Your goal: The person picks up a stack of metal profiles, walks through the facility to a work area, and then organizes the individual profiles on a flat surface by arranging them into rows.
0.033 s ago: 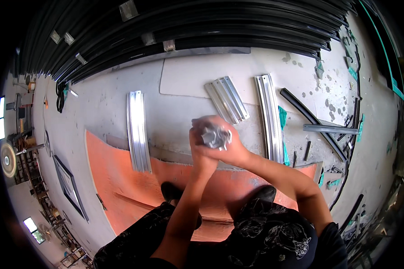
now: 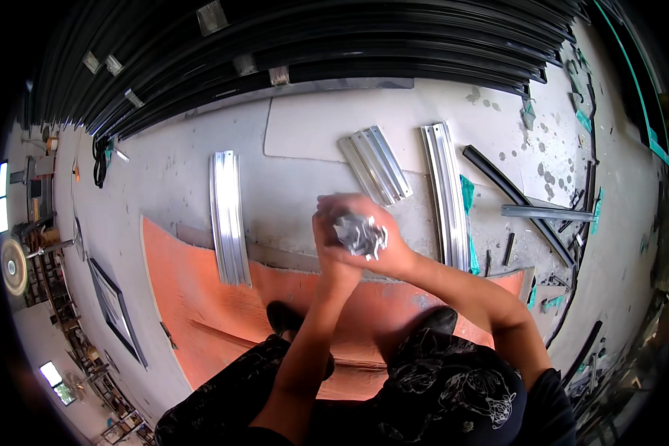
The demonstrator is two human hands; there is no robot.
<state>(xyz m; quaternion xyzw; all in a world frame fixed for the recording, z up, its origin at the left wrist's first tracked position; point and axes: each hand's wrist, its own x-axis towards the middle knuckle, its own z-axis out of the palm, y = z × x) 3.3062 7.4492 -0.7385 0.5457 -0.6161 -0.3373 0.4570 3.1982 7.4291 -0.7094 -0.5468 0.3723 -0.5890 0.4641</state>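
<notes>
Both my hands are closed together round a bundle of silver metal pieces (image 2: 360, 236), whose jagged, shiny ends face up at me. My left hand (image 2: 328, 232) wraps its left side, and my right hand (image 2: 395, 249) grips its right side. The lower part of the bundle is hidden by the hands. Just beyond them, a short group of silver metal profiles (image 2: 376, 165) lies slanted on the floor. Longer silver profiles lie to the left (image 2: 229, 219) and to the right (image 2: 446, 197), with holes near their far ends.
An orange mat (image 2: 223, 316) lies under my feet. Long black profiles (image 2: 312, 52) are stacked across the far side. At right, a black bar (image 2: 516, 204) crosses a grey bar (image 2: 546, 214) among scraps and green film. A dark rectangular frame (image 2: 117, 312) lies at left.
The top of the metal bundle has shifted slightly right and toward me in my hands. Both hands keep their hold; the profiles on the floor stay put.
</notes>
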